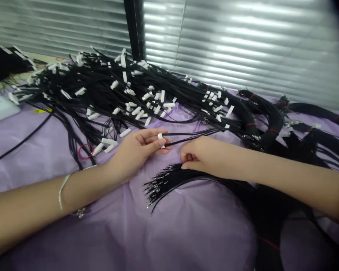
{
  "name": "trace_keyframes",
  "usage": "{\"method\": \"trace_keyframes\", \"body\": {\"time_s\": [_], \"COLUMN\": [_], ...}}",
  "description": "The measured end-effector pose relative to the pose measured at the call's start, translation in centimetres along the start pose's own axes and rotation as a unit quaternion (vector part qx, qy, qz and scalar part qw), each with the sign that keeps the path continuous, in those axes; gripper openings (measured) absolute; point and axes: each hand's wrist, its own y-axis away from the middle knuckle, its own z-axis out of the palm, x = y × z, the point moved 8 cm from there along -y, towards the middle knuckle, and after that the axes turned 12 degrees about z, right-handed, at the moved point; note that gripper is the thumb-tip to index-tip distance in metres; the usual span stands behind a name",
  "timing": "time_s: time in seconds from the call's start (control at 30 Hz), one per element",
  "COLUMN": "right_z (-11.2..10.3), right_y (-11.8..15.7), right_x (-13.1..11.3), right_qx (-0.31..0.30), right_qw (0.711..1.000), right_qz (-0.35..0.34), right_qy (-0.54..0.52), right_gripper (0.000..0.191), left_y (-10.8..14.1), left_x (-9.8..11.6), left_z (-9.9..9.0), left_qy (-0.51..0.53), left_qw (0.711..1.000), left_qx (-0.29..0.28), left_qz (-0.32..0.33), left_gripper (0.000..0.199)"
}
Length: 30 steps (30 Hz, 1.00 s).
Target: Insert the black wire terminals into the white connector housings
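Note:
Between thumb and fingers, my left hand (142, 146) grips a small white connector (161, 140). Several thin black wires (192, 134) run from it to the right, passing behind my right hand. My right hand (196, 154) is closed, its fingers curled and the thumb tip at the upper edge of a bundle of black wires (186, 177). Whatever lies between those fingertips is hidden. Shiny metal terminals (155, 186) tip the bundle's loose ends, which fan out to the left on the purple cloth (124, 226).
A large heap of black cables (96, 82) with white connectors stretches across the back. Tied cable bundles (274, 116) lie at the right. A red rubber band (85, 151) is left of my left hand, and a white object (1, 109) sits at the left edge. Window blinds (243, 45) stand behind.

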Motion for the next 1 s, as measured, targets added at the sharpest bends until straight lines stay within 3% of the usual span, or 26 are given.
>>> {"method": "trace_keyframes", "body": {"time_s": [0.17, 0.37, 0.5, 0.63, 0.8, 1.0], "right_z": [0.3, -1.3, -2.8, -2.9, -2.8, -2.6], "right_y": [0.3, 1.2, 1.7, 1.3, 0.8, 0.7], "right_x": [-0.8, -0.4, -0.8, -0.2, 1.0, 0.7], "right_qx": [0.036, 0.076, 0.123, 0.153, 0.192, 0.214], "right_qw": [0.998, 0.995, 0.982, 0.971, 0.956, 0.953], "right_qz": [-0.054, -0.001, -0.035, -0.028, 0.003, -0.027], "right_qy": [0.013, -0.070, -0.141, -0.180, -0.221, -0.212], "right_gripper": [0.014, 0.012, 0.018, 0.017, 0.020, 0.024], "left_y": [-0.1, -0.1, -0.1, -0.1, 0.0, 0.2], "left_x": [-0.3, -0.3, 0.0, 0.2, -0.4, -0.2], "left_z": [-0.1, -0.1, 0.1, 0.6, 0.3, 0.7], "left_qy": [-0.023, -0.071, -0.110, -0.107, -0.115, -0.109], "left_qw": [1.000, 0.997, 0.992, 0.990, 0.988, 0.988], "left_qx": [-0.016, -0.035, -0.059, -0.093, -0.102, -0.108], "left_qz": [-0.005, -0.011, -0.011, 0.013, -0.003, -0.018], "left_gripper": [0.022, 0.024, 0.022, 0.016, 0.015, 0.015]}}
